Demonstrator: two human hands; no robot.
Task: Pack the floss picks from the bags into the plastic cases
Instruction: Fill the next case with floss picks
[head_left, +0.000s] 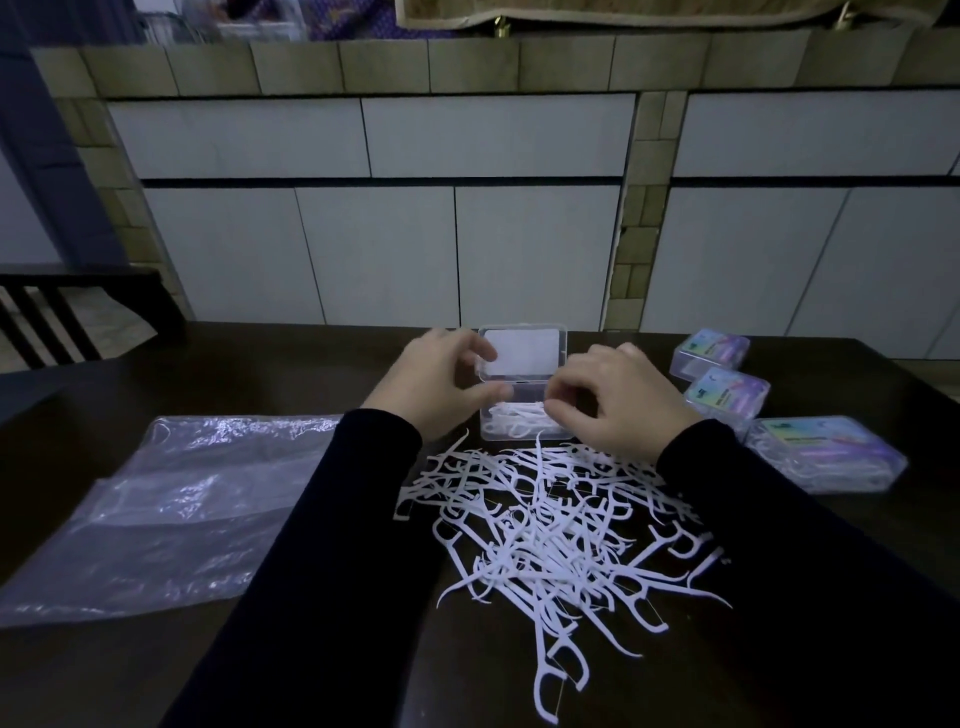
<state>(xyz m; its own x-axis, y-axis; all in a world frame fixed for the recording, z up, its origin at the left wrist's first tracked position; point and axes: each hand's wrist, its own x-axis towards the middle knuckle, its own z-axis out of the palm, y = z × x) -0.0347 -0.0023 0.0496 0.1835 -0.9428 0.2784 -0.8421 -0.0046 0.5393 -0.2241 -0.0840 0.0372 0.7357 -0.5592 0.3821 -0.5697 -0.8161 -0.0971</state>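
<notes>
Loose picks (550, 525) lie heaped on the counter (779, 649), just before an open case (522, 410) that already holds some picks. The left hand (441, 387) grips the case's left side, fingers curled; the right hand (618, 402) pinches picks at its right edge. Three closed cases (826, 454) stand right; an empty bag (171, 504) lies left.

My left hand (436, 384) is covering the near left corner of the open case (522, 395), and my right hand (618, 402) is hiding its right side, so I cannot tell how full it is. The plastic bag (166, 514) is running off the left edge.
</notes>
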